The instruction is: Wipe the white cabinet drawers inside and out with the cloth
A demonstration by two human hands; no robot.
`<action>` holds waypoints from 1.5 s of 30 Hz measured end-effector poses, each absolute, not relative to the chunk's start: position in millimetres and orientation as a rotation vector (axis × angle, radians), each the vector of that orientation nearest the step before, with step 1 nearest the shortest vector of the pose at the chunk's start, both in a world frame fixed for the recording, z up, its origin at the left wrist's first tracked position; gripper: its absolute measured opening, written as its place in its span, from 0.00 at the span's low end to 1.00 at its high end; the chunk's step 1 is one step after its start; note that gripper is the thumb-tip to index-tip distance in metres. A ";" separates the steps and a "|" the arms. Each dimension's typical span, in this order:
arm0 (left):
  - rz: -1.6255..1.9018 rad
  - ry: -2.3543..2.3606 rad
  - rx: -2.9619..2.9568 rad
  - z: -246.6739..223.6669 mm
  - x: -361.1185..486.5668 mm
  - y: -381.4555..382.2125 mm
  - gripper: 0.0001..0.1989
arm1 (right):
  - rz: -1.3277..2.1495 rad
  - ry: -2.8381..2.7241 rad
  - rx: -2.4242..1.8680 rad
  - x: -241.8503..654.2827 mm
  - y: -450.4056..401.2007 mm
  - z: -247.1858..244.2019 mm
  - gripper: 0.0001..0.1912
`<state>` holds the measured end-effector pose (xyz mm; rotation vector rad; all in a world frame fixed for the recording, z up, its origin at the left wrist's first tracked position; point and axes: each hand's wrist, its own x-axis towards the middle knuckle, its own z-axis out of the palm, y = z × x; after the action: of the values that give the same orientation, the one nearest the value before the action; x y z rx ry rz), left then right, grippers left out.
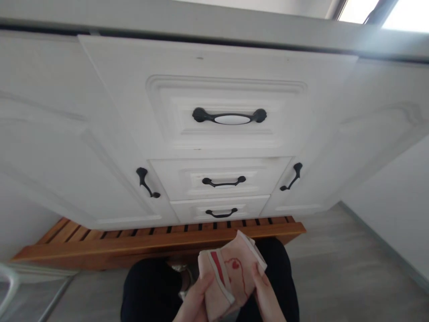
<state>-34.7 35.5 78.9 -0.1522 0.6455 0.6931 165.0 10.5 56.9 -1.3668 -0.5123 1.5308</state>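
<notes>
A small folded pink towel point(239, 273) is held low in front of me, above my lap. It has a red band edged in white, a red heart with a curling red line, and a pale hem at its upper right end. My left hand point(197, 296) grips its left side, thumb on top and fingers mostly hidden beneath. On the right edge, my right hand point(263, 286) pinches the fabric near the hem. The towel's underside cannot be seen.
White cabinets fill the view, with a closed top drawer point(231, 138) and two smaller drawers below it, all with dark handles. A slatted wooden platform point(161, 239) runs along their base. My dark-clothed knees point(150, 286) flank the towel. Grey floor point(335, 268) lies right.
</notes>
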 end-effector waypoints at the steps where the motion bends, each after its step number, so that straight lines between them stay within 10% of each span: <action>1: 0.710 0.667 -0.139 80.2 -33.8 35.4 0.42 | 1.462 -0.582 -1.435 164.4 9.8 59.0 0.45; 10: 0.783 0.691 -0.131 95.7 -26.6 36.3 0.44 | 1.222 -1.531 -1.502 143.7 18.1 45.1 0.20; 20: 0.734 0.615 -0.270 101.2 -35.3 42.2 0.33 | 1.178 -1.653 -1.298 152.9 15.5 66.1 0.15; 29: 0.657 0.781 -0.116 113.8 -29.9 43.3 0.31 | 1.473 -0.978 -1.271 154.1 6.4 79.3 0.46; 45: 0.645 0.850 0.341 96.7 -44.1 44.1 0.30 | 1.858 -0.639 -1.150 137.4 14.3 59.1 0.26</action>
<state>-44.1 44.1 96.7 0.3406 0.8503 0.6447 137.4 14.3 59.1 -1.1495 -0.6390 1.8576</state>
